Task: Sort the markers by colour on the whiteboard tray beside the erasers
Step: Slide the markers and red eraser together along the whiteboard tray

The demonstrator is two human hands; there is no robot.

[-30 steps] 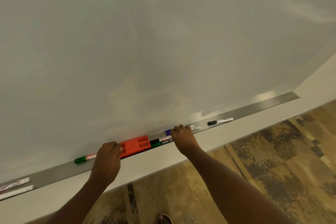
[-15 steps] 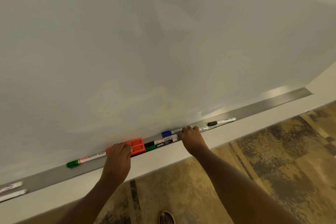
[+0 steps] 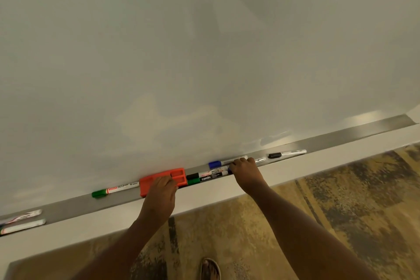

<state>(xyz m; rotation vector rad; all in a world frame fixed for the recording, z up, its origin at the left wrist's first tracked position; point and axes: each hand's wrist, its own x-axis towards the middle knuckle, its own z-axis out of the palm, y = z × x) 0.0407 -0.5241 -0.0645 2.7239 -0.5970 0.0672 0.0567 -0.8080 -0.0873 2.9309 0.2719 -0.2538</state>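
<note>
A grey whiteboard tray (image 3: 341,137) runs along the bottom of the board. An orange eraser (image 3: 156,177) lies on it, and my left hand (image 3: 161,196) grips its front right part. A green-capped marker (image 3: 113,190) lies end-on against the eraser's left side. To the right of the eraser lie a black-capped marker (image 3: 193,175), a green-capped marker (image 3: 193,181) and, behind them, a blue-capped marker (image 3: 216,163). My right hand (image 3: 246,174) curls over the blue marker's barrel and hides the right ends of this group. A black marker (image 3: 286,154) lies alone farther right.
Two white-barrelled markers (image 3: 22,220) lie at the tray's far left. The white ledge (image 3: 295,173) below the tray juts toward me. Patterned brown carpet (image 3: 341,200) is beneath, with my sandalled foot (image 3: 210,268) near the wall.
My left hand has shifted right from the green marker's end onto the eraser, uncovering that marker. My right hand has slid right along the blue marker, uncovering its cap. The view has panned slightly.
</note>
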